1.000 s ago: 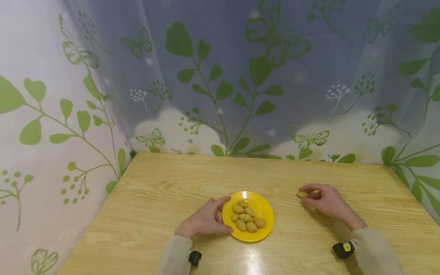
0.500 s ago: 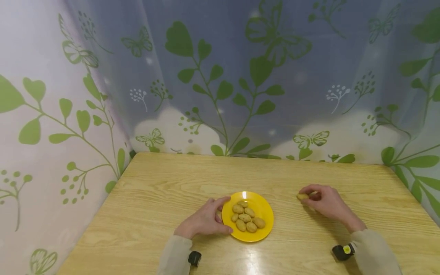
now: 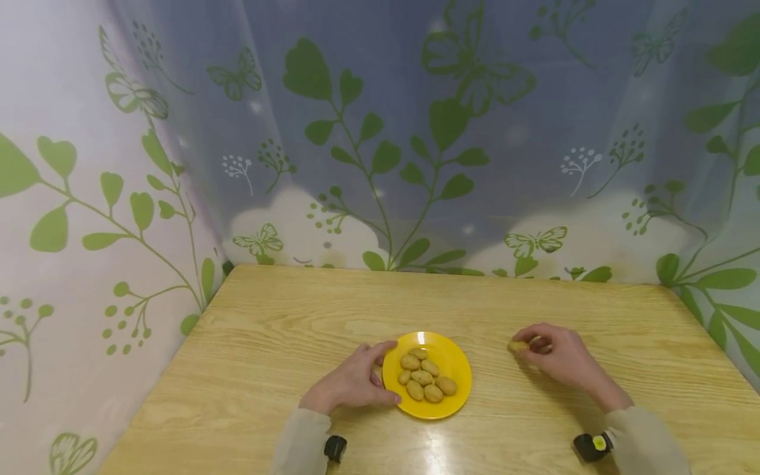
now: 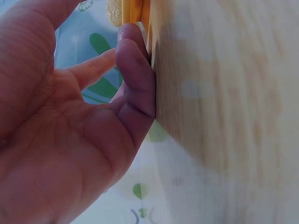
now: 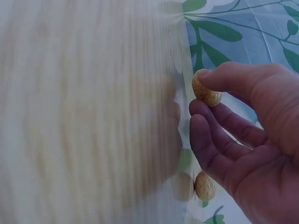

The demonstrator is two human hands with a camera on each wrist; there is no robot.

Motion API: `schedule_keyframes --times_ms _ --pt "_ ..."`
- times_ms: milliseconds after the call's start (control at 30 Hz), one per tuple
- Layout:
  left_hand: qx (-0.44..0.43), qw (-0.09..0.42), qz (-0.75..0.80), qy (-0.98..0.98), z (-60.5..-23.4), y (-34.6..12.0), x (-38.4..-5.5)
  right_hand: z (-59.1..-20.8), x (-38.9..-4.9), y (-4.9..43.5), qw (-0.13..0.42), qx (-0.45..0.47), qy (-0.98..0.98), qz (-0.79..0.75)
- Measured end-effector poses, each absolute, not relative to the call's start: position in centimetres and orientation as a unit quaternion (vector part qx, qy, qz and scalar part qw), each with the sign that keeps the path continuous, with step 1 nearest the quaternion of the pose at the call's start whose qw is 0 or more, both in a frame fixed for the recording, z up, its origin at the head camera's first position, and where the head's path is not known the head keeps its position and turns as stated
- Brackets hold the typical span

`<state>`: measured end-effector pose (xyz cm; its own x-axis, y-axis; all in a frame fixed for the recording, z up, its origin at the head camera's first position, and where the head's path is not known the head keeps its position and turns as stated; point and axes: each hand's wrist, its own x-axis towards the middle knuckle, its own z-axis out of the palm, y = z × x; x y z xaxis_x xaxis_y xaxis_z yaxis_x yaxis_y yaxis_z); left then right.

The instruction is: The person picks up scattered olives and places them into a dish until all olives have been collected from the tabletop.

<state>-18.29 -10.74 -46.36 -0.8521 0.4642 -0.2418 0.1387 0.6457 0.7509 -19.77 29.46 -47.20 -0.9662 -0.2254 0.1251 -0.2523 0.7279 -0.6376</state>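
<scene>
A yellow plate [image 3: 454, 399] stands on the table with several small potatoes [image 3: 421, 377] in it. My left hand [image 3: 355, 381] holds the plate's left rim, thumb at the near side and fingers at the far side. In the left wrist view, the curled fingers [image 4: 135, 63] meet the plate's edge. To the right of the plate, my right hand [image 3: 561, 355] pinches one small potato [image 5: 207, 88] between thumb and fingertips. Beneath those fingers in the right wrist view lies another potato [image 5: 205, 185] on the table; the head view does not show it.
The light wooden table [image 3: 332, 310] ends at a patterned curtain [image 3: 380, 165] behind it. A second curtain face [image 3: 89, 264] hangs along the left side. Each wrist wears a dark strapped device [image 3: 335, 448].
My right hand has shifted slightly toward me and to the left, with the potato still pinched. My left hand and the plate hold their place.
</scene>
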Motion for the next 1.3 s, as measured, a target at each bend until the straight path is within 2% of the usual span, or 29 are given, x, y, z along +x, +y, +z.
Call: schedule_keyframes --times_ms 367,1300 --pt "0.167 0.214 0.390 0.880 -46.4 -10.7 -18.1 -47.1 -19.2 28.3 0.032 0.149 -0.919 0.362" --pt "0.170 0.213 0.388 0.880 -46.4 -10.6 -18.3 -47.4 -18.5 25.5 0.019 0.184 -0.894 0.408"
